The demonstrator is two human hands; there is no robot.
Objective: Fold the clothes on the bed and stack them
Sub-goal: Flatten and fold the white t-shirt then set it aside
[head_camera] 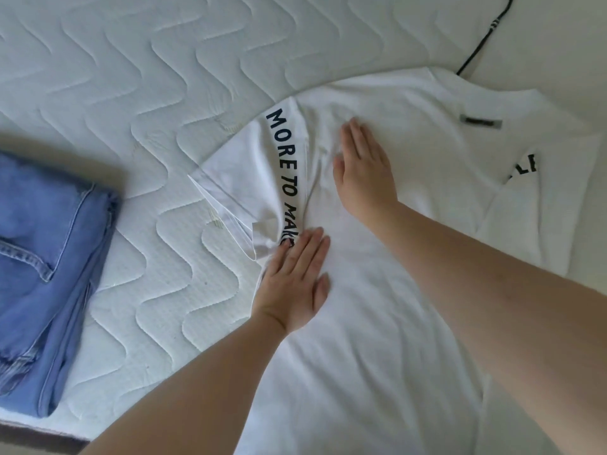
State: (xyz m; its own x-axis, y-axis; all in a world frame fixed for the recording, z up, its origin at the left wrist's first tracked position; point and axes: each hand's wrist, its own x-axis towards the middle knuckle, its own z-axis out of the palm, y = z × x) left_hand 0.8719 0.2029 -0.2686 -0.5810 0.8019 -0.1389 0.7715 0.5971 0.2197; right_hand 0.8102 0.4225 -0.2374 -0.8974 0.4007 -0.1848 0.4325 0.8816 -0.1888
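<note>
White t-shirt (377,257) was spread on the bed (131,77), long axis toward the viewer; left hand (295,277) and right hand (364,165) were pressed flat, nothing gripped, just right of its printed sleeve (262,178), left hand nearer.

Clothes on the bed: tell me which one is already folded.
The blue jeans, lying folded at the left edge, untouched. The white T-shirt is spread out, both hands pressing flat on it.

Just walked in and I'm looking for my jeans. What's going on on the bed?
A person is working on a white T-shirt spread on the mattress. Both hands lie flat on it: the left hand by the folded-in sleeve, the right hand farther up. Folded blue jeans lie apart on the left.
</note>
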